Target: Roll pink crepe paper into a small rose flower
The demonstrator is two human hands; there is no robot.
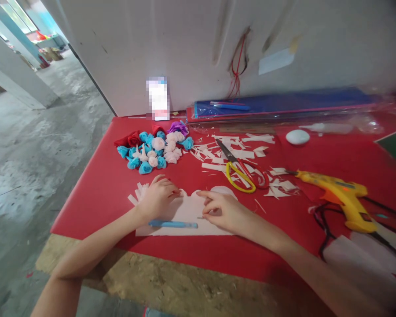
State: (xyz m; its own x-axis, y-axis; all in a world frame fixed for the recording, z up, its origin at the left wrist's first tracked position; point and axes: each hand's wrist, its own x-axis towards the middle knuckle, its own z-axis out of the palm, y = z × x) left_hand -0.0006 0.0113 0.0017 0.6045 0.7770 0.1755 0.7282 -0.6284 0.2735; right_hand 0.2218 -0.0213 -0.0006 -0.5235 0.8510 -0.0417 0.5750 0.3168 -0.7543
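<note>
A pale pinkish-white sheet of paper (pixel 185 213) with rounded lobes along its far edge lies on the red tabletop. My left hand (pixel 158 196) bends its fingers over the paper's far left side, gripping a rounded lobe. Opposite it, my right hand (pixel 226 210) has its fingertips at the neighbouring lobe, with the fingers curled and partly hiding the paper. A light blue pen (pixel 173 224) rests across the near part of the sheet. Narrow white strips (pixel 137 192) stick out beside my left hand.
Scissors (pixel 237 169) with yellow and red handles lie among paper scraps (pixel 251 141). Paper roses (pixel 152 152) are heaped at the back left, near a propped phone (pixel 158 99). On the right are a yellow glue gun (pixel 341 193) with its cable and a white egg-shaped object (pixel 297 137).
</note>
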